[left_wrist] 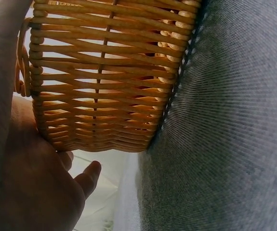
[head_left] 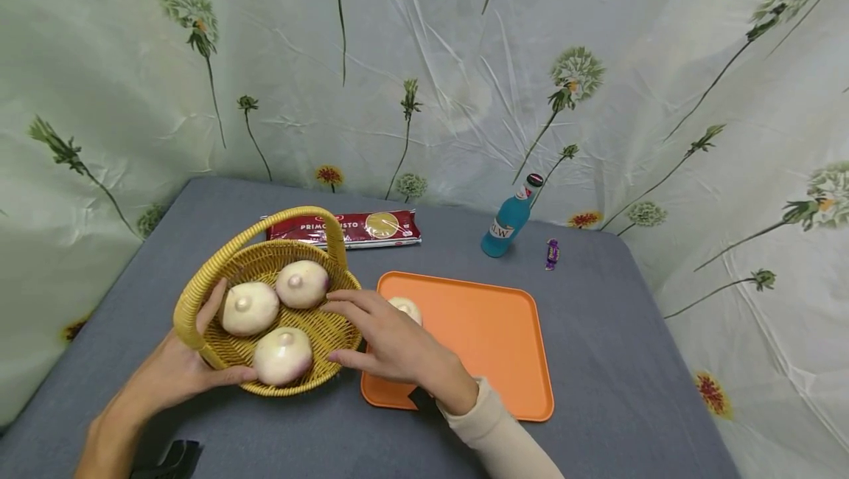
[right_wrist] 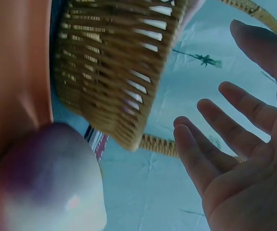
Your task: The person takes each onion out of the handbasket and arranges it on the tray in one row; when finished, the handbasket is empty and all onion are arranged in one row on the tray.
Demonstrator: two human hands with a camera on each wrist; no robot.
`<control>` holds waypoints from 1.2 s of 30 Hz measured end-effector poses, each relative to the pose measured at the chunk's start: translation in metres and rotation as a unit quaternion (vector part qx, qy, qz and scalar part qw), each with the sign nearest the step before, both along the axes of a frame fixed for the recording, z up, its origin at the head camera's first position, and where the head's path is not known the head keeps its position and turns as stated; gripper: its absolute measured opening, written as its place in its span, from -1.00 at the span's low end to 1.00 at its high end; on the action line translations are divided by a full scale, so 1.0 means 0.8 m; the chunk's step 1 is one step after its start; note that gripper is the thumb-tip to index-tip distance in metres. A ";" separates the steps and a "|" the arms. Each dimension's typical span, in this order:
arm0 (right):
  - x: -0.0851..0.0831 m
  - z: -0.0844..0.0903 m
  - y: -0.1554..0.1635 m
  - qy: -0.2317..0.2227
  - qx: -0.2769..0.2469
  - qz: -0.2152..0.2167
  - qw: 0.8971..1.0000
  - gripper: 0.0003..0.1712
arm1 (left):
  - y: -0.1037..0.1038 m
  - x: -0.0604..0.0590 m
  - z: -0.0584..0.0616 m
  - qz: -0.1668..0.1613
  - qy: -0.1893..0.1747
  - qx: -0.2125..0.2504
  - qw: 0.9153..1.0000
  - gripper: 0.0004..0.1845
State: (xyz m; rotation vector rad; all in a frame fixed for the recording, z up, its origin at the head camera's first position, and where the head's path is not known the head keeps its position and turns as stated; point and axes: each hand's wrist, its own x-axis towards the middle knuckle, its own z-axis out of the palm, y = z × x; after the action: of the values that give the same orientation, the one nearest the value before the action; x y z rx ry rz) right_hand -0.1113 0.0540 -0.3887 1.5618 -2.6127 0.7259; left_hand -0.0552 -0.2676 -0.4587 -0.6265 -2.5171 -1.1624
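Observation:
A yellow wicker basket [head_left: 326,339] with an arched handle stands tilted toward the head camera on the left of the cloth. Three white turnips [head_left: 284,356] with purple-tinged sides lie inside it. My left hand [head_left: 175,368] grips the basket's left rim, thumb along the near edge and fingers by the handle's base. At the right rim hovers my right hand [head_left: 398,343], fingers spread and apart, holding nothing. Another turnip [right_wrist: 51,180] sits on the orange tray [head_left: 487,346], partly hidden behind the right hand in the head view.
Behind the basket lies a red spaghetti packet [head_left: 358,228]. A blue bottle [head_left: 507,225] stands at the back right, beside a small purple wrapped candy [head_left: 552,254]. The grey-clothed table [head_left: 617,361] backs onto a flowered curtain [head_left: 464,96].

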 end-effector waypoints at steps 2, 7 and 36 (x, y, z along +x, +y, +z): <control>0.002 -0.003 -0.004 0.001 0.004 0.004 1.000 -0.35 | 0.001 0.000 0.000 0.000 -0.003 0.001 1.000 0.61; 0.004 -0.010 -0.016 0.011 0.005 0.020 1.000 -0.34 | 0.000 -0.001 0.001 -0.005 0.008 0.003 1.000 0.60; 0.000 -0.028 -0.056 0.007 0.034 0.040 0.999 -0.36 | -0.001 0.000 -0.002 0.000 -0.003 0.001 1.000 0.60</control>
State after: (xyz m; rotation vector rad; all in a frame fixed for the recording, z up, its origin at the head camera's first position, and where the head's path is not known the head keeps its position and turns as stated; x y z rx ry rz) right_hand -0.1111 0.0092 -0.4115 1.6923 -2.6046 0.6328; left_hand -0.0551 -0.2682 -0.4607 -0.6224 -2.5208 -1.1695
